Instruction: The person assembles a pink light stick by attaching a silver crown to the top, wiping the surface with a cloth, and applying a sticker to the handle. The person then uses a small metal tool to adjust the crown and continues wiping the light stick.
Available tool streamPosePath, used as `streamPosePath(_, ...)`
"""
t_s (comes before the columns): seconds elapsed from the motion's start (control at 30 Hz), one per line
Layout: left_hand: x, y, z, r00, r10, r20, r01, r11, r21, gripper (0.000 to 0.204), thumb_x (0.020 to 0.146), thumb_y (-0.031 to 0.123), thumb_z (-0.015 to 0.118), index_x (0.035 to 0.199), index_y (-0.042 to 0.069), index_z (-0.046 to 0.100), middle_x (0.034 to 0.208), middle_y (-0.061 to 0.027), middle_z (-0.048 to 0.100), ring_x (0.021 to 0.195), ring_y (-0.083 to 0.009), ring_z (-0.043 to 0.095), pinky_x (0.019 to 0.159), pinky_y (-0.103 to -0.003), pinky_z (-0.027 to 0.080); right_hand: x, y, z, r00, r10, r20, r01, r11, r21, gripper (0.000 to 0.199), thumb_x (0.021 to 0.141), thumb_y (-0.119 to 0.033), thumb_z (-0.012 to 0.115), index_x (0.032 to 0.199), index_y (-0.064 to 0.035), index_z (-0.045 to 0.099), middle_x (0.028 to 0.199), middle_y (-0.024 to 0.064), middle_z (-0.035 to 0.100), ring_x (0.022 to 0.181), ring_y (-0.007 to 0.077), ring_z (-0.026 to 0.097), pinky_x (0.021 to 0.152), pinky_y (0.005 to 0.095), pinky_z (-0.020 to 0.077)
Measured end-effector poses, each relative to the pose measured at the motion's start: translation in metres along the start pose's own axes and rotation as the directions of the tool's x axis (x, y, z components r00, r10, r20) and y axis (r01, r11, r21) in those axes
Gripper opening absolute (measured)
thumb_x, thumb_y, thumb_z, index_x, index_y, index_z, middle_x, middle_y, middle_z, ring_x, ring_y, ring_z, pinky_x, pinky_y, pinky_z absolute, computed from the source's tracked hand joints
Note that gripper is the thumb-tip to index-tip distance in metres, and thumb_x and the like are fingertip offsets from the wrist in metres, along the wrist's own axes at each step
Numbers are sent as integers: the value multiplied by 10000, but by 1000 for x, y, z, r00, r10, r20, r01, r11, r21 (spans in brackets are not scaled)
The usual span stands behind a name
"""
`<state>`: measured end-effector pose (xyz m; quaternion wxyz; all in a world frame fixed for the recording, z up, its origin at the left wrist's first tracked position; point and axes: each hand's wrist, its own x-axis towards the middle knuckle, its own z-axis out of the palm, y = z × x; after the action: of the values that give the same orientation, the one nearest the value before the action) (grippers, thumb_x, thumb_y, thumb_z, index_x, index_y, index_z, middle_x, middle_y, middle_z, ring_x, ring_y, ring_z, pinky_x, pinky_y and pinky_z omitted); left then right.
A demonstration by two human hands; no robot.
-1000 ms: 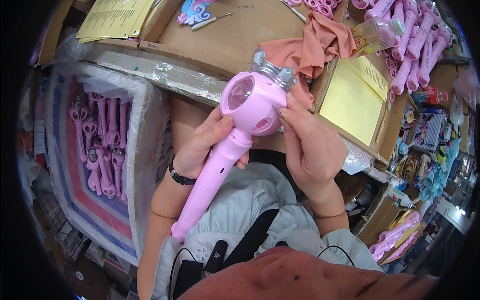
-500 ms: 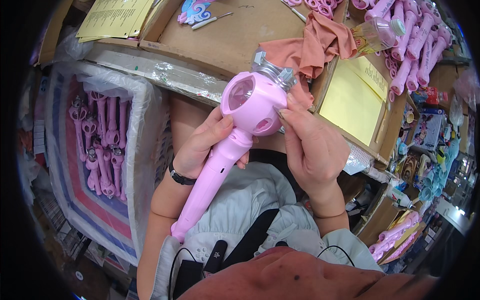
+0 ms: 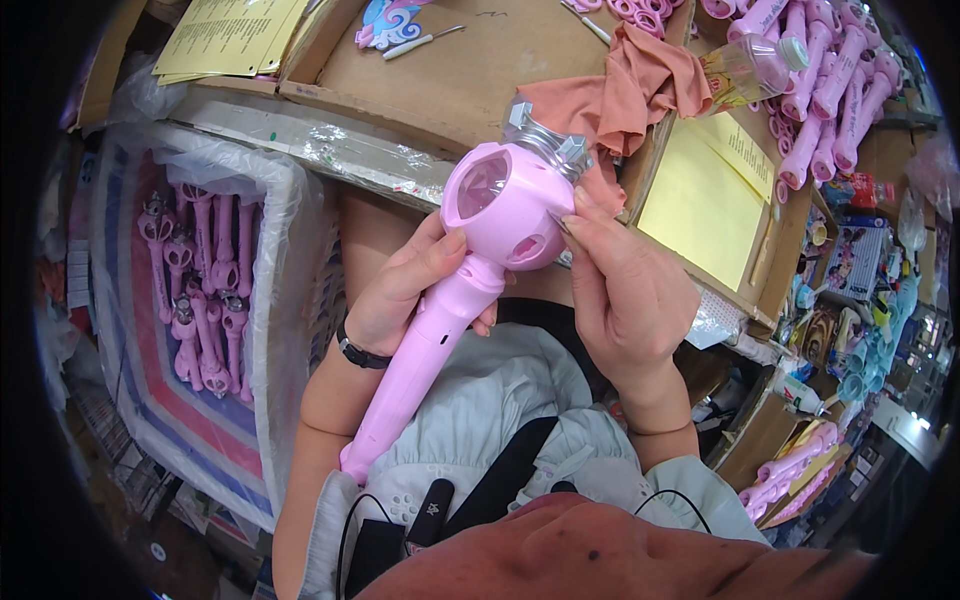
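Two hands hold one pink toy wand (image 3: pixel 470 270) up over the person's lap, just in front of the edge of the cardboard work table (image 3: pixel 470 70); the left hand (image 3: pixel 405 290) is wrapped tight around the neck of the wand, just under its round head, and the long handle points down past the wrist with the black band (image 3: pixel 360 352); the right hand (image 3: pixel 625 290) pinches the right side of the round head with its fingertips, so both hands are closed on the wand; the wand looks nearly put together, I think, for it has a clear round window in front and a silver crown piece (image 3: pixel 545 140) on top; the side hole by the right fingers may be the part left to do, but I cannot tell for sure; one white sack (image 3: pixel 270 300) on the left holds many like wands, too many to count well; more pink wand parts (image 3: pixel 830 90) lie in a heap at the top right; one orange cloth (image 3: pixel 630 80), one clear bottle (image 3: pixel 750 68) and two stacks of yellow paper sheets (image 3: pixel 700 200) lie on the table.
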<state>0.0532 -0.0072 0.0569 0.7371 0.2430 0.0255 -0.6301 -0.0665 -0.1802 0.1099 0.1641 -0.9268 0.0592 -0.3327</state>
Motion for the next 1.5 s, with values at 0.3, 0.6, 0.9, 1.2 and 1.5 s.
streamPosePath(0.3,0,-1,0,1000,0,2,0,1000,-12,492,982,244,540,1398,108,315,1028,-214,615,705,-294,680,602,-361,589,5,-4,-6,999,10,40,-9,1000,-18,294,705,48,711,990,-18,679,973,134,722,755,227,701,644,291,535)
streamPosePath(0.6,0,-1,0,1000,5,-2,-5,1000,3,515,979,247,548,1410,110,301,1016,-205,615,701,-284,679,595,-355,589,1,2,-2,1000,-29,8,29,1000,-1,325,688,54,688,1004,-17,669,1012,139,720,740,212,697,613,281,529)
streamPosePath(0.9,0,-2,0,1000,16,4,-16,1000,2,527,978,248,548,1417,110,291,1019,-209,613,699,-288,678,596,-356,587,3,2,-3,999,-42,13,42,999,-11,321,690,53,687,1002,-23,670,1002,132,722,736,209,698,605,277,525)
streamPosePath(1.2,0,-2,1,1000,13,-10,-13,1000,8,508,980,250,544,1403,99,308,1012,-214,617,689,-287,678,593,-353,585,2,2,-3,999,-34,10,34,999,-10,324,693,53,689,1008,-24,671,1005,131,722,742,207,699,610,275,521)
streamPosePath(1.5,-1,-2,1,1000,17,-20,-17,1000,19,485,984,242,535,1393,97,319,1014,-219,618,689,-287,680,593,-349,587,2,0,-4,999,-35,16,36,999,-25,320,699,53,692,1010,-22,671,1001,131,722,740,207,698,610,277,516)
